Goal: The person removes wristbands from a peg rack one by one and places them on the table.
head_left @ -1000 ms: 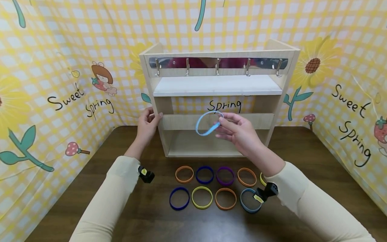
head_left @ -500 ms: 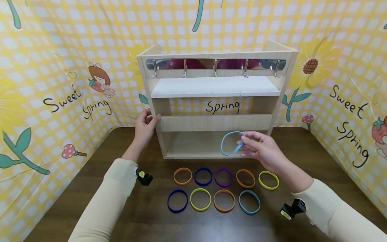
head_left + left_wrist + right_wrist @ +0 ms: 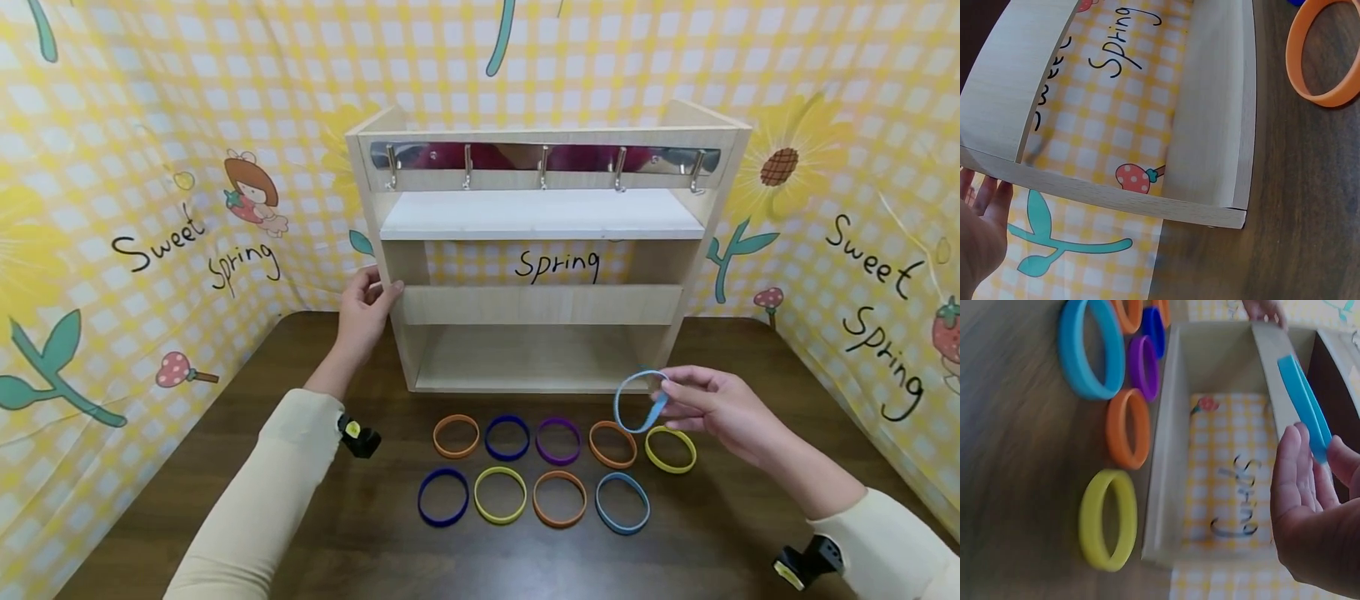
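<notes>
My right hand (image 3: 716, 408) pinches a light-blue silicone wristband (image 3: 657, 410) between thumb and fingers, over the right end of the table. In the right wrist view this wristband (image 3: 1305, 403) slants up from the fingertips. My left hand (image 3: 363, 310) holds the left side panel of a pale wooden shelf (image 3: 540, 305), thumb at the front edge. The left wrist view shows its fingers (image 3: 999, 203) against the outside of that panel. A metal rail with several hooks (image 3: 543, 167) runs across the top of the shelf; nothing hangs on them.
Two rows of wristbands lie before the shelf: orange (image 3: 456, 455), dark blue (image 3: 443, 523), purple (image 3: 558, 462), yellow (image 3: 671, 471) and light blue (image 3: 624, 531) among them. A white board (image 3: 540, 215) sits under the hooks. Yellow checked cloth (image 3: 480, 50) surrounds the table (image 3: 337, 550).
My right hand has moved right and down with the light-blue wristband, from in front of the shelf's slat to near the yellow wristband. The left hand stays at the side panel.
</notes>
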`<state>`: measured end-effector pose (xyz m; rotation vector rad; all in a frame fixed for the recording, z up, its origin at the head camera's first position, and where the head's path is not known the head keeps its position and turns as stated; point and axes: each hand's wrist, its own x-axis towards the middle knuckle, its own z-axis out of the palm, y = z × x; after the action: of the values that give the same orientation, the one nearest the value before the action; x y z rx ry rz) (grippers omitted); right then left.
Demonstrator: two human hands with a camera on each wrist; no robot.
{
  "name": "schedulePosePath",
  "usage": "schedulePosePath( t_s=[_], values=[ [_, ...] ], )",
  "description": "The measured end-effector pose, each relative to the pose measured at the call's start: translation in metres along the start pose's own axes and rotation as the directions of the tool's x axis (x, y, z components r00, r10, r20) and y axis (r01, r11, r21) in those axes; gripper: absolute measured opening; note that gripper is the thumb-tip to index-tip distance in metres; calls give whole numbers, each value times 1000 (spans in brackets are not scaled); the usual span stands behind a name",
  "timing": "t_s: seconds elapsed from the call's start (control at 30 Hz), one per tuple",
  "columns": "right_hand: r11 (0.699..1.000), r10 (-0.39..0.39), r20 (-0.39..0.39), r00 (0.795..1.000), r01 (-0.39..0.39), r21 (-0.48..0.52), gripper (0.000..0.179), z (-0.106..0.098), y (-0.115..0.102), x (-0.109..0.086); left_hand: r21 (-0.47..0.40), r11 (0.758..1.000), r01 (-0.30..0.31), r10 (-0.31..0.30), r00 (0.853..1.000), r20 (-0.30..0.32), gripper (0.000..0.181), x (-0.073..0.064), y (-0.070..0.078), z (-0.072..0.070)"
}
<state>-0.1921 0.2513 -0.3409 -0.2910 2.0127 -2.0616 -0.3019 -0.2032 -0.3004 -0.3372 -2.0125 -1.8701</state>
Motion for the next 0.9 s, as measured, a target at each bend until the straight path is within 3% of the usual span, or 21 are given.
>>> schedulePosePath(
  t_s=[0.3,0.5,0.73,0.9],
  values=[
    [996,87,97,992,-83,-42,19,-34,24,-18,3,1000,-16,16,1000,-11,38,2,-1,-1],
    [992,121,134,984,-123,12,21,-47,42,-27,-10,1000,-4,4,1000,-26,27,-1,-3,-2],
    [982,191,136,972,-188,-36,19,-61,56,-37,-19,1000,0,-1,1000,-27,28,0,-1,3],
    [980,200,188,962,-200,-21,21,-71,65,-44,-18,1000,0,-1,1000,-28,27,1,0,4]
  ],
)
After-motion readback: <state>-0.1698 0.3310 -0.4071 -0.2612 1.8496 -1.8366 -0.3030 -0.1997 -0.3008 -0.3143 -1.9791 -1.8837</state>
